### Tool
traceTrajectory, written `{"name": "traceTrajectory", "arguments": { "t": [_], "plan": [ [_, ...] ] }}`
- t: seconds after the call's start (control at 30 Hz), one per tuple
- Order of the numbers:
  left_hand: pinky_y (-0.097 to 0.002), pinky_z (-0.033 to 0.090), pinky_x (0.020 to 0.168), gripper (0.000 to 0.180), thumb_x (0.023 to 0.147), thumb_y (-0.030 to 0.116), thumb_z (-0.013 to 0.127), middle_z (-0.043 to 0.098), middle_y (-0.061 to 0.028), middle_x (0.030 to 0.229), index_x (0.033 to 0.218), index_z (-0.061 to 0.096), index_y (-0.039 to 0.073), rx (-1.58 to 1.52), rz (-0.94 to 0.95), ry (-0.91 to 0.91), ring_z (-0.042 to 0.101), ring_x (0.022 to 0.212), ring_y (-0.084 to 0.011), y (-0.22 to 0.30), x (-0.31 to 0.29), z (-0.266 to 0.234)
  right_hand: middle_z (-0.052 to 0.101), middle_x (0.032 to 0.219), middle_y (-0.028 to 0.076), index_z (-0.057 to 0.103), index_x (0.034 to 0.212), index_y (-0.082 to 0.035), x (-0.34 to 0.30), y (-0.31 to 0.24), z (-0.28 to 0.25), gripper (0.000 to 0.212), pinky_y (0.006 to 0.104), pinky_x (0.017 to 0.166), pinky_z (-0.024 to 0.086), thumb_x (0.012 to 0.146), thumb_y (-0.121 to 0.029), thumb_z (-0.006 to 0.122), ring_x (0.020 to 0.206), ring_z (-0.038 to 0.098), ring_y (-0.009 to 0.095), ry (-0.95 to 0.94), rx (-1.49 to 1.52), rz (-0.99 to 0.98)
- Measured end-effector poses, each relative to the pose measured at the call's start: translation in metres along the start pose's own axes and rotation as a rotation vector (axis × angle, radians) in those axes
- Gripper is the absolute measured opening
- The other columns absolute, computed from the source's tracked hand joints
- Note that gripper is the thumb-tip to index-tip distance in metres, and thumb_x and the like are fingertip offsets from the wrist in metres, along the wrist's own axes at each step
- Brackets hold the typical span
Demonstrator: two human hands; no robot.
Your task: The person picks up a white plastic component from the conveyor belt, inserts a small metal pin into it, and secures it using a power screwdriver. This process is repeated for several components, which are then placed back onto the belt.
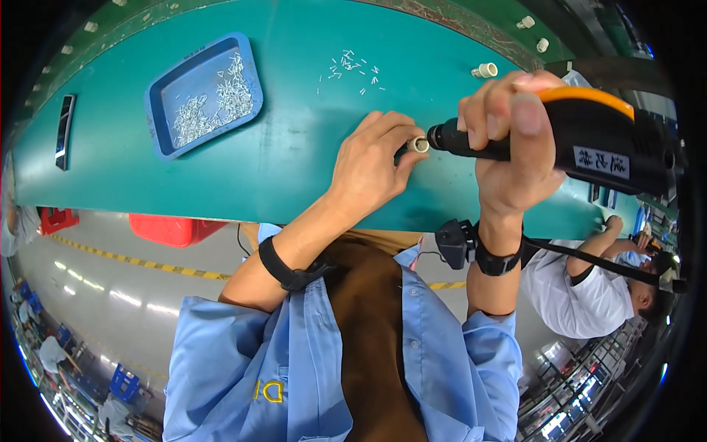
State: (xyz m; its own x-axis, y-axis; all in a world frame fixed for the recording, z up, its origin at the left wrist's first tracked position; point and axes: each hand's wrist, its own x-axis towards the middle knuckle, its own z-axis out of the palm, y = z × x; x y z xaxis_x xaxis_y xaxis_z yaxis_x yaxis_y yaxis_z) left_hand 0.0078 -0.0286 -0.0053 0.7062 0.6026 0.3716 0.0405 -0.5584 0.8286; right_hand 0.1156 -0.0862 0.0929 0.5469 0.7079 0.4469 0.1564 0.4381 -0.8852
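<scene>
Power screwdriver (600, 136) near right, right hand (523, 155) with fingers wrapped round its body, probably for aiming | we see left hand (372, 158) pinching a cream fitting (420, 145) over mid worktop (294, 147), seemingly steadying it | blue tray (195, 78) far left, walls corralling small metal pieces (236, 97)

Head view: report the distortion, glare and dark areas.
In the head view, the green table has a strongly bowed far edge; in the head view, bright streaks of reflected light lie on the grey floor; in the head view, black fills the corners; in the head view, the black driver looms large, apparently near the lens.
</scene>
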Motion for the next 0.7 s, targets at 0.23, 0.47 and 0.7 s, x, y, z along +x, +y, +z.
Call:
{"name": "traceTrajectory", "arguments": {
  "t": [0.23, 0.47, 0.7],
  "plan": [
    [-0.0362, 0.047, 0.065, 0.021, 0.067, 0.002, 0.071, 0.059, -0.0082, 0.088, 0.087, 0.061, 0.002, -0.008, -0.001, -0.019, 0.055, 0.076, -0.0275, 0.004, -0.002, 0.002, 0.046, 0.073, -0.002, 0.052, 0.108, -0.006, 0.021, -0.036, -0.035, 0.032, 0.0323, 0.057, 0.039, 0.088, -0.031, 0.049, 0.059, 0.044, 0.013, -0.008, 0.302, -0.247],
    [-0.0352, 0.047, 0.067, 0.022, 0.067, 0.001, 0.070, 0.059, -0.0103, 0.089, 0.087, 0.061, 0.002, 0.090, -0.038, 0.034, 0.056, 0.078, -0.0281, 0.009, -0.007, -0.001, 0.048, 0.067, 0.006, 0.047, 0.105, 0.001, 0.032, 0.042, -0.011, 0.028, 0.0328, 0.055, 0.045, 0.087, -0.019, 0.054, 0.053, 0.048, 0.014, 0.163, 0.343, -0.163],
    [-0.0329, 0.047, 0.066, 0.029, 0.066, 0.000, 0.071, 0.058, -0.0115, 0.094, 0.093, 0.060, 0.001, 0.079, -0.013, 0.032, 0.056, 0.078, -0.0270, 0.007, -0.006, -0.001, 0.048, 0.068, 0.004, 0.049, 0.106, -0.003, 0.029, 0.047, -0.007, 0.025, 0.0330, 0.055, 0.044, 0.088, -0.021, 0.051, 0.054, 0.046, 0.014, 0.144, 0.281, -0.150]
  ]
}}
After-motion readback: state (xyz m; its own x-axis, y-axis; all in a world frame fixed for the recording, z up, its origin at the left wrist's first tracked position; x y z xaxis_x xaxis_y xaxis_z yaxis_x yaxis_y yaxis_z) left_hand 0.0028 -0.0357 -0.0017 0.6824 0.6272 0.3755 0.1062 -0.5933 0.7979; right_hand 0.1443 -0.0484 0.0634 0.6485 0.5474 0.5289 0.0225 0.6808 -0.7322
